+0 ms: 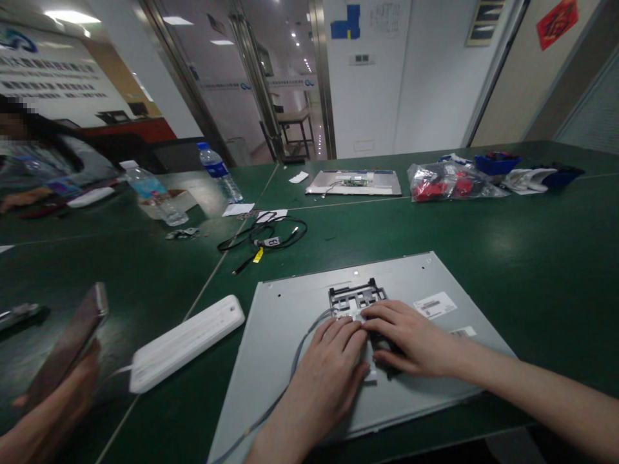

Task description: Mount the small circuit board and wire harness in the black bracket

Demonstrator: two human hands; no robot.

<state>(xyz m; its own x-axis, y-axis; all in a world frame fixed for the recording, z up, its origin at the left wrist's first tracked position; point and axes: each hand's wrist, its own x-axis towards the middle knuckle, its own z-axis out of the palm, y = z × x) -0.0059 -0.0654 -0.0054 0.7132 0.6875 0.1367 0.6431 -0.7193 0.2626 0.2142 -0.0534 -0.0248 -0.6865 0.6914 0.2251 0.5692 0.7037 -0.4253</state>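
You're at a dark green worktop (483, 232), pale seams across it. Ahead of you: glass doors (217, 64) in metal frames, blue logos on the glass; behind them a small table (293, 118) and a row of small ceiling lights (306, 61). Right of the doors, white wall (435, 84) with blue paper (345, 23), switch plate (362, 59), framed panel (485, 22). Far right, red paper decoration (557, 23), tilted. To your left, white sign wall (48, 71), lettering blurred, red-fronted counter (145, 131), bright ceiling panel (72, 16) overhead.
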